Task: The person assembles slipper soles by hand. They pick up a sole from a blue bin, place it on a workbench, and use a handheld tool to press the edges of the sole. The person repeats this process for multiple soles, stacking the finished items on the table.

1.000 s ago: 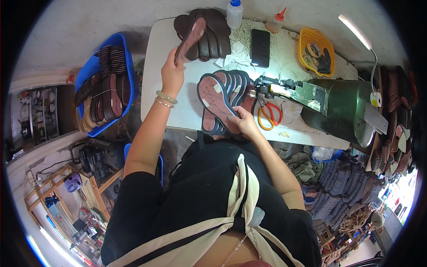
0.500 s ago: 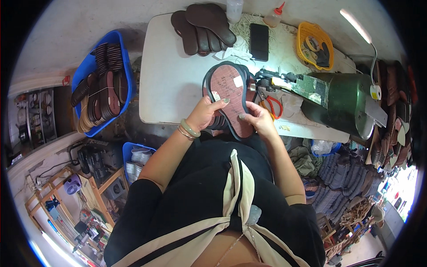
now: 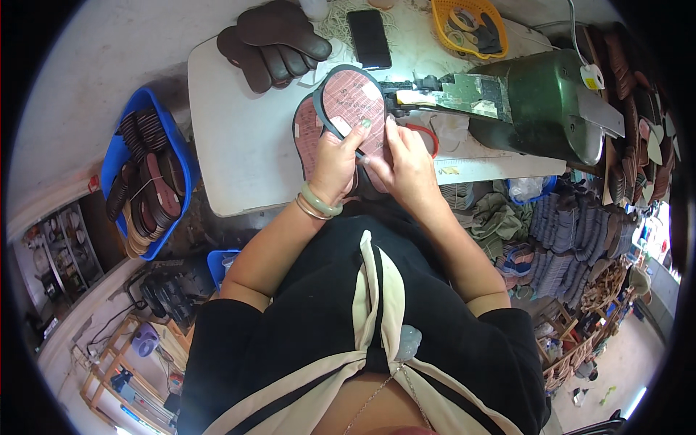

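Note:
My left hand (image 3: 337, 163) is closed on a shoe insole (image 3: 349, 98), its thumb lying across the pinkish-red patterned face near a small white label. The insole has a dark rim and tilts up to the left. My right hand (image 3: 407, 165) grips the narrower lower end of the same insole, largely covering it. Beneath and to the left, a second pinkish insole (image 3: 305, 138) with a dark rim shows partly above the table edge. What lies under my palms is hidden.
A green sewing machine (image 3: 540, 105) stands right of my hands, with a red tool handle (image 3: 433, 139) near it. Dark brown insoles (image 3: 283, 38), a black phone (image 3: 369, 41) and a yellow basket (image 3: 500, 32) lie at the back. A blue basket (image 3: 188, 174) of insoles stands left.
The upper insole has shifted up and left off the one beneath, which now shows more at its left. My right hand has turned inward around the narrow end. The whole view has shifted.

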Demonstrator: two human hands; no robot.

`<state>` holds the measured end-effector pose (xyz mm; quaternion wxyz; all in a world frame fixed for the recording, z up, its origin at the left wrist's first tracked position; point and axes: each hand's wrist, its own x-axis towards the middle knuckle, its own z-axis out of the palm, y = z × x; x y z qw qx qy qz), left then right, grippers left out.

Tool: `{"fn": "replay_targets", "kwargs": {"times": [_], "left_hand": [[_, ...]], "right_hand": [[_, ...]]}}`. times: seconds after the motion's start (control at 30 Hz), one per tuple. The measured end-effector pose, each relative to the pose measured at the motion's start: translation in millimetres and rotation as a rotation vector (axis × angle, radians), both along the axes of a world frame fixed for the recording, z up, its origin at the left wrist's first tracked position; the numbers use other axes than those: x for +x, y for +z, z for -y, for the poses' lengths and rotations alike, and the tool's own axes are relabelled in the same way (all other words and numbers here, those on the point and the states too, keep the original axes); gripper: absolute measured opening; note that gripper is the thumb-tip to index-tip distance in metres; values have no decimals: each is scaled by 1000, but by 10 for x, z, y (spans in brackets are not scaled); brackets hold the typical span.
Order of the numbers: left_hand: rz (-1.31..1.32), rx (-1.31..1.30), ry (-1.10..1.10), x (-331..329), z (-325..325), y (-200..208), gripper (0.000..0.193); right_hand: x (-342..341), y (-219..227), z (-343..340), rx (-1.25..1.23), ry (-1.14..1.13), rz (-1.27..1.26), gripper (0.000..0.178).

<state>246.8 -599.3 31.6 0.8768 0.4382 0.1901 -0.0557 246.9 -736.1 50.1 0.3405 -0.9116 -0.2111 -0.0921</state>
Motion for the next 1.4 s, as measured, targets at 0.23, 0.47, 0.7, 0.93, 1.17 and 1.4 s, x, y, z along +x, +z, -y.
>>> {"fn": "replay_targets", "kwargs": {"times": [0.23,0.47,0.7,0.93,1.17,1.4], "left_hand": [[88,138,31,269,9,29,23],[198,137,-104,355,-360,293,26],[272,482,-532,219,-655,681,35],[263,568,-835,86,-744,959,38],[301,537,-882,-62,-753,1071,37],[344,548,-871,-101,-748,1078,29]], "right_hand": [[-6,142,158,-167,-25,-197,88],[-148,-49,305,19,66,-108,82],[448,710,277,304,157,83,37],[660,1034,96,14,609,8,21],[503,1005,69,-113,642,239,14],[342,816,5,167,323,-140,11]]}}
